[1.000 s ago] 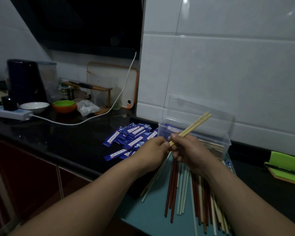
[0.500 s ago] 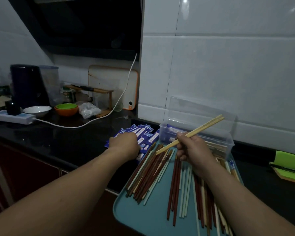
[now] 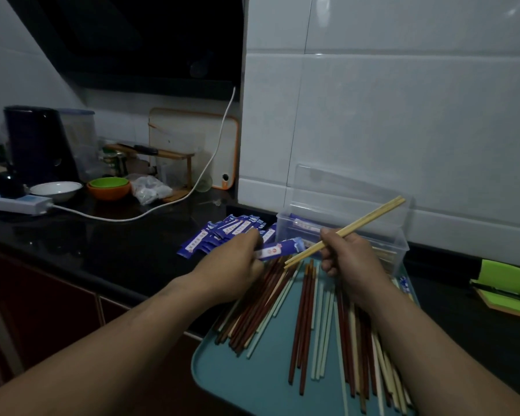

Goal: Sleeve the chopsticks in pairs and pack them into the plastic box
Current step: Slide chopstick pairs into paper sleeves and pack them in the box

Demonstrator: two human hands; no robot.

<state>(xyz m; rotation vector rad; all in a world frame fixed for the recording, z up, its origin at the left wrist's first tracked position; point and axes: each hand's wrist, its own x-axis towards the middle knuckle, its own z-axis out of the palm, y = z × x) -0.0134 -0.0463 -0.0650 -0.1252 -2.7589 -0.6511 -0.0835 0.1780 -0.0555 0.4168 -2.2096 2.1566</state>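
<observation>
Ideally, the right hand (image 3: 353,261), its grip closed round a pale chopstick pair (image 3: 364,223), should level both tips before sliding them into the blue sleeve (image 3: 279,250) the left hand (image 3: 236,267) pinches.

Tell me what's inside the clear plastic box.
Through the plastic box wall: blue sleeved chopsticks at its left end, pale sticks at its right. The right hand and its held pair cover the middle.

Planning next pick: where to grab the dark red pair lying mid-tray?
Grip the dark red pair at its near ends, from above-left: it lies flat, sticks side by side, bare tray to its left, pale chopsticks crowding its right.
</observation>
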